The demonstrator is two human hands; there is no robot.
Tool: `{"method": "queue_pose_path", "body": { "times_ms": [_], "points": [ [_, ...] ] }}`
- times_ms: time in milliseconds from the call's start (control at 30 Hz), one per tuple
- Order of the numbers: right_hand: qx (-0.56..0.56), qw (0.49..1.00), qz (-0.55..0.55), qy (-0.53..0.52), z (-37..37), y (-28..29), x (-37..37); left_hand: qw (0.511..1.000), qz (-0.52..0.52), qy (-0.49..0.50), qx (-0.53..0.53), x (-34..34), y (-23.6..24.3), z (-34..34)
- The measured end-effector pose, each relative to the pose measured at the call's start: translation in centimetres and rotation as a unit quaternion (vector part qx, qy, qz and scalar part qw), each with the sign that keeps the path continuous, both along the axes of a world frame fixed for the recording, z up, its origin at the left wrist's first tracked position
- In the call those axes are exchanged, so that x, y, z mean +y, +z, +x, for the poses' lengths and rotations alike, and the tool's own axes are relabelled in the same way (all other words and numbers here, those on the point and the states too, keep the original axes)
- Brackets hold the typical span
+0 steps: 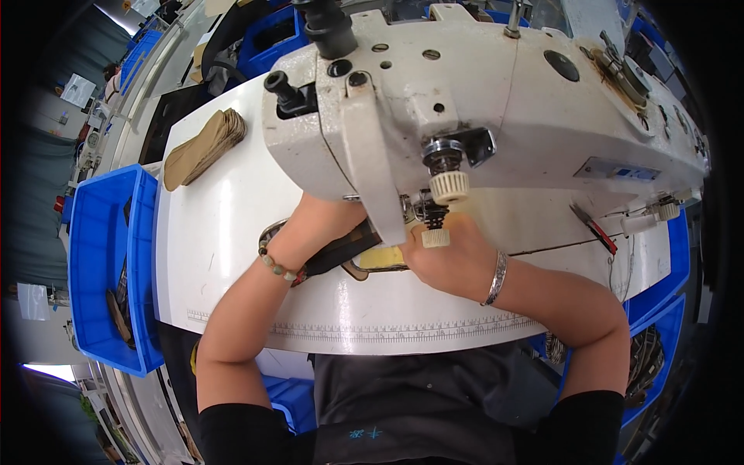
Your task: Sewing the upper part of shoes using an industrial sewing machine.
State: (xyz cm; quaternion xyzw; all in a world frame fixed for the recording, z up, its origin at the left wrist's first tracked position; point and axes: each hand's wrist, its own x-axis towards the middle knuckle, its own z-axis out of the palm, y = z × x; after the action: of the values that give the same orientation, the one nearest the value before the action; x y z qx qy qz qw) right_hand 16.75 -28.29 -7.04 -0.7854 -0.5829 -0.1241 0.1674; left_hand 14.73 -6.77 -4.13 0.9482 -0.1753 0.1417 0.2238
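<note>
Head view: dark cloth (341, 251) lay beneath the sewing machine (465, 93), its long axis slanting up rightward, between left hand (329, 217) and right hand (451, 254); hidden fingers left their grip unclear. White worktop (221, 248) carried stacked brown pieces (205, 151); a blue bin (143, 271) stood left.

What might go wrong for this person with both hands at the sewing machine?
Fingers might get hurt: the left hand and right hand are both close in under the sewing machine, which partly hides them.

The beaded bracelet sits right by the dark cloth, so it could perhaps snag.

The red-handled tool lies loose on the table, to the right, so the right arm might knock it.
</note>
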Motion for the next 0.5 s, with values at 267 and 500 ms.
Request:
{"method": "queue_pose_path", "body": {
  "times_ms": [267,500],
  "points": [
    [-0.017,0.999,0.016,-0.026,0.2,-1.4,0.2,0.981,-0.124,-0.054,0.142,1.3,0.2,1.2],
    [0.023,0.999,0.027,0.004,1.1,-5.2,0.1,0.978,-0.162,-0.069,0.110,1.3,-1.6,2.0]
  ]
}}
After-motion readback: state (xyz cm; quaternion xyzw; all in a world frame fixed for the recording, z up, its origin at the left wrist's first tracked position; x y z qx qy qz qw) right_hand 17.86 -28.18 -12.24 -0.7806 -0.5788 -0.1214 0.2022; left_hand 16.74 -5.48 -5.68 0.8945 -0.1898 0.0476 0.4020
